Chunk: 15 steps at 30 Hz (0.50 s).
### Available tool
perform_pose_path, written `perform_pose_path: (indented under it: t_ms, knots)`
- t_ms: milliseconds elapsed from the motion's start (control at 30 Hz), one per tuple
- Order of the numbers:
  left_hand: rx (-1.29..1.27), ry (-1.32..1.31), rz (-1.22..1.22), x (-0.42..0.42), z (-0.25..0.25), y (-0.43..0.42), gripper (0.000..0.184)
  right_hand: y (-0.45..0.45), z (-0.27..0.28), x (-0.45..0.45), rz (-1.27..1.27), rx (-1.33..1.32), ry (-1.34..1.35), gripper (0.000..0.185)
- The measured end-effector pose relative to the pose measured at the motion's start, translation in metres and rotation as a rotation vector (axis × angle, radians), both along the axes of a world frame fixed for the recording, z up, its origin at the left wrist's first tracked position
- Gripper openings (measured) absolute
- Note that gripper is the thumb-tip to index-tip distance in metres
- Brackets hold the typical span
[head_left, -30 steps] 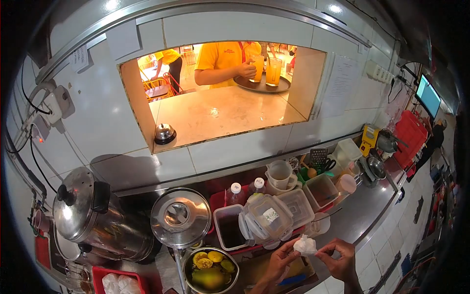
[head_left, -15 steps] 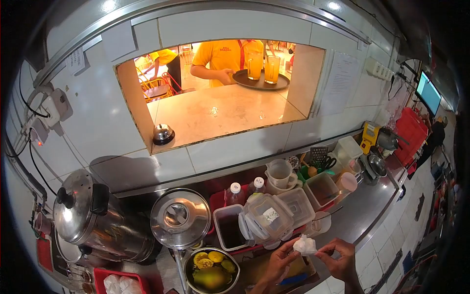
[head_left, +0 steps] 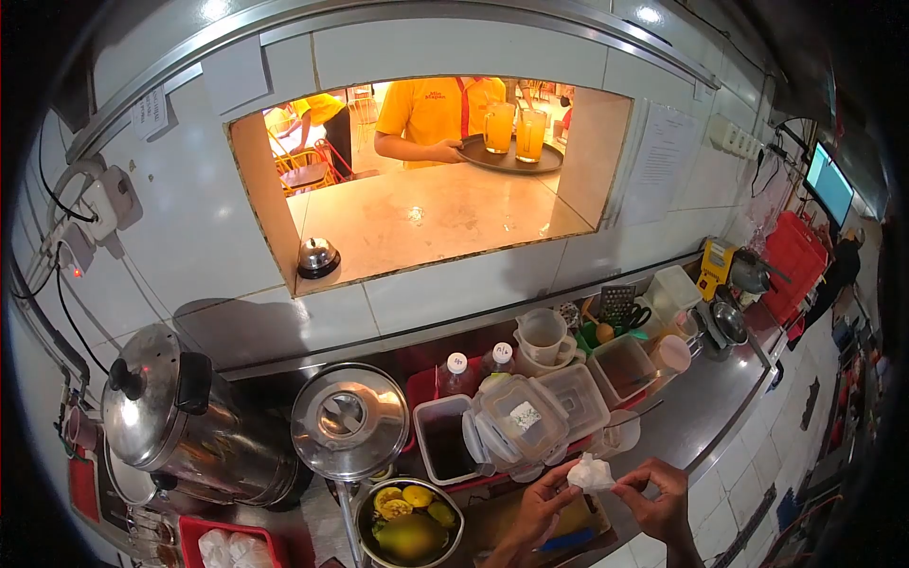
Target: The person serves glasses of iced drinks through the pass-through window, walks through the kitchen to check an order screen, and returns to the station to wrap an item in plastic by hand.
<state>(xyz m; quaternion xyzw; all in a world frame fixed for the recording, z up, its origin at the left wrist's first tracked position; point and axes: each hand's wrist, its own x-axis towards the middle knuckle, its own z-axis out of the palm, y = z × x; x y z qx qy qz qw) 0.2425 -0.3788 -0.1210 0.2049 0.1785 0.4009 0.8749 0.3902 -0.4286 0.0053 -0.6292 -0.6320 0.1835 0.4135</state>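
A small white crumpled bundle (head_left: 592, 473), perhaps a plastic bag, is held up over the front edge of the counter. My left hand (head_left: 538, 509) pinches its left side between thumb and fingers. On its right side, the thumb and forefinger of my right hand (head_left: 655, 500) grip a twisted end of it. Beneath my hands is a brown board (head_left: 492, 530) with a blue item on it. Left of them stands a steel bowl (head_left: 458, 540) with yellow-green cut fruit. Clear lidded containers (head_left: 521, 421) are just behind my hands.
A large steel pot (head_left: 227, 435) and a round steel lid (head_left: 350, 421) are at the left. A red basket (head_left: 276, 540) holds white bags. Utensils and tubs line the wall. Through the hatch, a person in yellow holds a tray (head_left: 516, 163) with two orange drinks; a bell (head_left: 318, 257) sits there.
Beyond the hatch, the person's hand has moved from a glass down to the tray's left edge. Both my hands keep the same hold on the white bundle.
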Motion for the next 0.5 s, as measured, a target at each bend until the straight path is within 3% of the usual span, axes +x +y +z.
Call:
perform_pose_path:
  t_ms: [500]
  knots:
    - [0.021, 0.025, 0.022, -0.0019, -0.0015, 0.0, 0.049, -0.0007, 0.0041, -0.0046, -0.034, 0.011, 0.024, 0.012]
